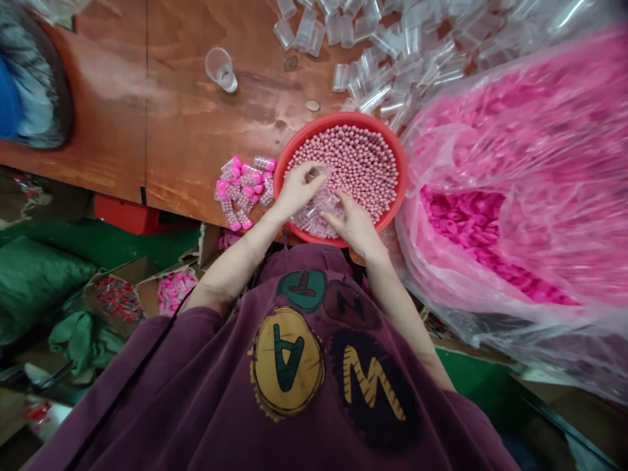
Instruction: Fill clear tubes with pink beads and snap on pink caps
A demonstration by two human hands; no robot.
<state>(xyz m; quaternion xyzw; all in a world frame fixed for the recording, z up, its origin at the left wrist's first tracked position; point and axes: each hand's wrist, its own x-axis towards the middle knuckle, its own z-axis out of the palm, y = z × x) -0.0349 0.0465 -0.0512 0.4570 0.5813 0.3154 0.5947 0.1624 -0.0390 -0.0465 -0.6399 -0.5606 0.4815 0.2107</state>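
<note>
A red bowl [398, 157] full of small pink beads stands at the near edge of the wooden table [196, 118]. Several clear plastic tubes [314, 219] lie in its near part. My left hand [298, 188] reaches over the bowl's left rim, fingers pinched on a clear tube [320, 173] above the beads. My right hand [354, 226] rests on the near rim, fingers curled among the clear tubes; whether it grips one I cannot tell. Filled tubes with pink caps [243, 190] lie in a heap just left of the bowl.
A large clear bag of pink caps [490, 222] fills the right side. Empty clear tubes [392, 59] are piled at the table's far side, with a clear cup [220, 67] at far left. Boxes of filled tubes [174, 291] and green sacks [34, 281] sit below the table.
</note>
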